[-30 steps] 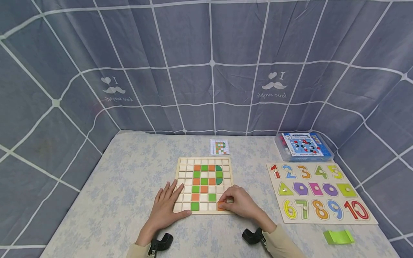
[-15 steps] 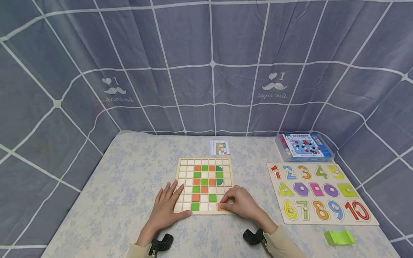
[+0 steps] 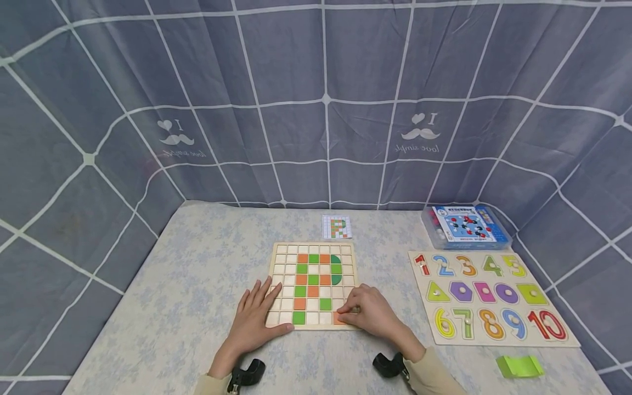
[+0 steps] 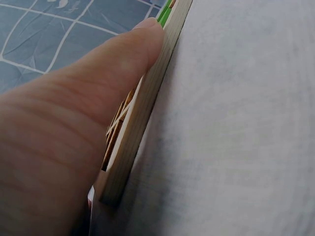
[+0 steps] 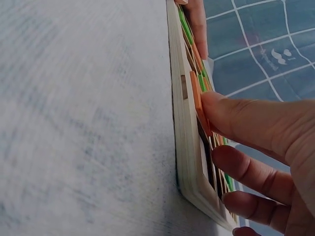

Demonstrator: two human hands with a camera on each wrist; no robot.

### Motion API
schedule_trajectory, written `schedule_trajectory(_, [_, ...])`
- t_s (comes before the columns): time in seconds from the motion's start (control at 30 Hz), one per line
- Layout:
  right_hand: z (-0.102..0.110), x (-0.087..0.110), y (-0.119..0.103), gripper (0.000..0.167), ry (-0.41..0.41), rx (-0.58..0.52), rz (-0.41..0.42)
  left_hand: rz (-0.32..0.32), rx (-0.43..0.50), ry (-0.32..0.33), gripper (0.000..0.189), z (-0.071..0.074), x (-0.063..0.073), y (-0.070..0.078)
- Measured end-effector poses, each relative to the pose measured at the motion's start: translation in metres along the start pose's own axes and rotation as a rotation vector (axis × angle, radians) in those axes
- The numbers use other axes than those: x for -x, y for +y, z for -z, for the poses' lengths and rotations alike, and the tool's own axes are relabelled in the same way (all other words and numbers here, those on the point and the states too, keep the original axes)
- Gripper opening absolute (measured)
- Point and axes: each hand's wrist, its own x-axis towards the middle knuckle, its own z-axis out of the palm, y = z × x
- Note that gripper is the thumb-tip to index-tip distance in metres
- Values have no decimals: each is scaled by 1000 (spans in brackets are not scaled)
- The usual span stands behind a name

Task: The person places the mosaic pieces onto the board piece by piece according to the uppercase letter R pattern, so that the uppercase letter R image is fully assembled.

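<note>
A wooden grid board (image 3: pixel 280 249) lies on the table, bearing orange and green square tiles and dark green curved pieces in the shape of a letter R. My left hand (image 3: pixel 253 316) rests with spread fingers on its left edge, the thumb along the near rim. At the near right corner my right hand (image 3: pixel 372 311) pinches an orange square tile (image 3: pixel 339 318) between thumb and fingers. In the right wrist view that orange tile (image 5: pixel 197 96) sits slightly raised and tilted against the near rim, the thumb on its face. The index fingertip is hidden there.
A pattern card (image 3: pixel 337 226) with a coloured letter R lies just beyond the board. To the right are a number and shape puzzle board (image 3: pixel 471 318), a clear box with a molecule-print label (image 3: pixel 466 225) and a green plastic piece (image 3: pixel 520 366). Patterned curtains hang behind.
Both hands hold nearly the same place, and the orange tile stays at the board's near right corner. The whole scene shifts slightly down in the head view.
</note>
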Motion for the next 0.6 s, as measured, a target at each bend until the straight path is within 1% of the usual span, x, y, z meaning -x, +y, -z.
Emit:
schedule_trajectory(0.3, [1, 2, 1, 9, -7, 10, -26, -5, 0, -2, 95, 0, -1, 0])
schedule_trajectory(0.6, [2, 4, 3, 9, -22, -14, 2, -3, 0, 2, 95, -2, -1, -2])
